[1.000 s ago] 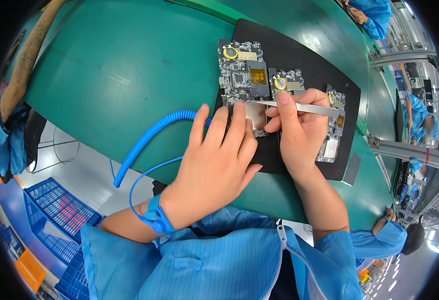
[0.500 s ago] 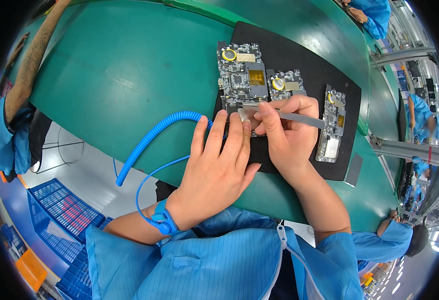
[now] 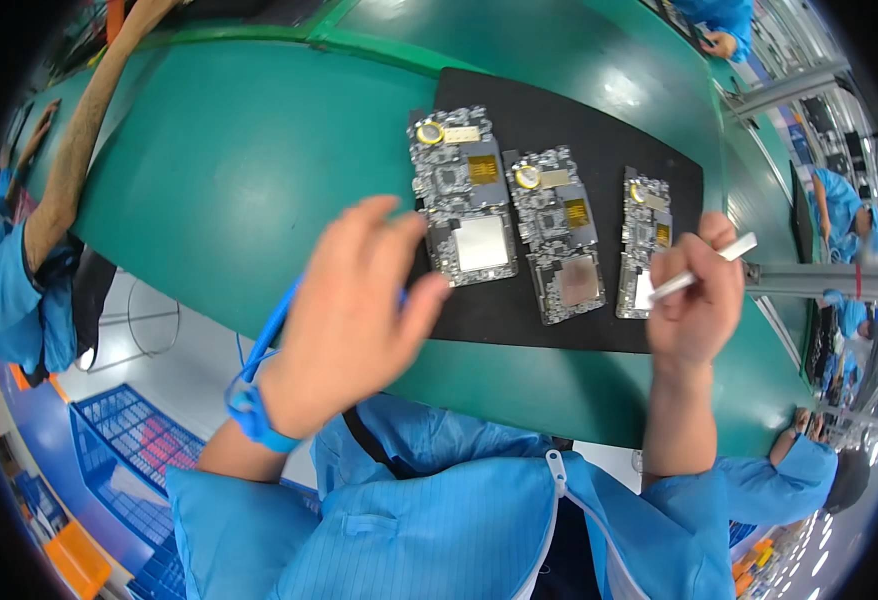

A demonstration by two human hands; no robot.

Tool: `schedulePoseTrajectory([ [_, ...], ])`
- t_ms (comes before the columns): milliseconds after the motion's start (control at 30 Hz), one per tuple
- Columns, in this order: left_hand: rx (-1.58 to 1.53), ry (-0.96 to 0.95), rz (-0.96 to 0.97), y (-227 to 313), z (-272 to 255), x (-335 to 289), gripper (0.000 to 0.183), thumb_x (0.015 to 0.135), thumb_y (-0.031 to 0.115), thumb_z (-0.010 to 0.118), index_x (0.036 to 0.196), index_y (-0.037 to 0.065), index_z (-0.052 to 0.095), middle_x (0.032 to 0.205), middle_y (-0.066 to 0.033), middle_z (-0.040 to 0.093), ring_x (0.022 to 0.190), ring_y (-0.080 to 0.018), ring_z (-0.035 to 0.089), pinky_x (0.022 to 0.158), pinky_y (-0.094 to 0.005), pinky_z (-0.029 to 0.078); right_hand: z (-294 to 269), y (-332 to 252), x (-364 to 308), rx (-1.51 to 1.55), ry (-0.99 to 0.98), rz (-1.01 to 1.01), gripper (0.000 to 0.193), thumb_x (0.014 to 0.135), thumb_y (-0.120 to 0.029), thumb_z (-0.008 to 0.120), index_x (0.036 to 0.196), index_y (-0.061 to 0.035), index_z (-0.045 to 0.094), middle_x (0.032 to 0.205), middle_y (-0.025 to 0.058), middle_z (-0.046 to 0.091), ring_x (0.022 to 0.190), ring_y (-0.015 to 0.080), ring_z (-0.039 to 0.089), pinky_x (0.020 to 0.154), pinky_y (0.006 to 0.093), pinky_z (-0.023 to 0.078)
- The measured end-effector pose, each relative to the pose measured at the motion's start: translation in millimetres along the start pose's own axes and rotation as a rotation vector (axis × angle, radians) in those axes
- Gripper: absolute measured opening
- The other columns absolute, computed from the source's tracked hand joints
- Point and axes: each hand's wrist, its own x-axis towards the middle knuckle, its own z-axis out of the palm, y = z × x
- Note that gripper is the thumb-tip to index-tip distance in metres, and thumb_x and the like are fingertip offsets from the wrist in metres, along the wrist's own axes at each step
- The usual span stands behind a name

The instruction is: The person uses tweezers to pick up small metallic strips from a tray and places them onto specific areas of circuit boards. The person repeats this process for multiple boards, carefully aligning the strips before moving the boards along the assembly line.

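Three populated circuit boards lie on a black mat (image 3: 599,130): a left board (image 3: 450,180), a middle board (image 3: 549,217) and a right board (image 3: 639,233). The left one carries a bright silver square plate (image 3: 481,243); a duller, brownish square (image 3: 579,281) shows on the middle one. My left hand (image 3: 349,300), smeared by motion, has its fingers apart and holds nothing, just left of the left board. Around its wrist is a blue strap (image 3: 254,415). My right hand (image 3: 697,300) is closed around metal tweezers (image 3: 734,248), over the lower end of the right board, partly hiding it.
The green table (image 3: 239,180) has a raised green edge along its far side. A person's bare arm (image 3: 69,170) reaches in at the left. Blue plastic crates (image 3: 139,430) stand on the floor at lower left. Another person in blue (image 3: 789,470) sits at lower right.
My hands have parted: the left has lifted off the left board and moved left, the right has drawn away to the right with the tweezers. All three boards now show more fully.
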Motion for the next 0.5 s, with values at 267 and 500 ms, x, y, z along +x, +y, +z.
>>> schedulePoseTrajectory([
  [267, -1.144, -0.343, -0.730, -52, -12, 85, 0.025, 0.095, 0.016, 0.054, 0.111, -0.003, 0.056, 0.092, -0.0097, 0.064, 0.080, -0.0175, 0.065, 0.069, -0.0275, 0.054, -140, -62, -17, -0.563, 0.604, 0.520, 0.022, 0.088, -0.016, 0.055, 0.100, 0.0032, 0.057, 0.077, 0.0067, 0.058, 0.041, 0.0062, 0.035, 0.039, 0.0233, 0.029],
  [500, -0.771, -0.514, -0.559, -38, -12, 115, 0.024, 0.096, 0.027, 0.057, 0.089, 0.004, 0.056, 0.071, -0.0012, 0.055, 0.053, -0.0074, 0.047, 0.049, -0.0201, 0.038, -135, -41, -15, -0.594, 0.497, 0.641, 0.037, 0.087, -0.022, 0.070, 0.110, 0.0028, 0.056, 0.063, -0.0056, 0.041, 0.046, 0.0039, 0.029, 0.041, 0.0231, 0.020],
])
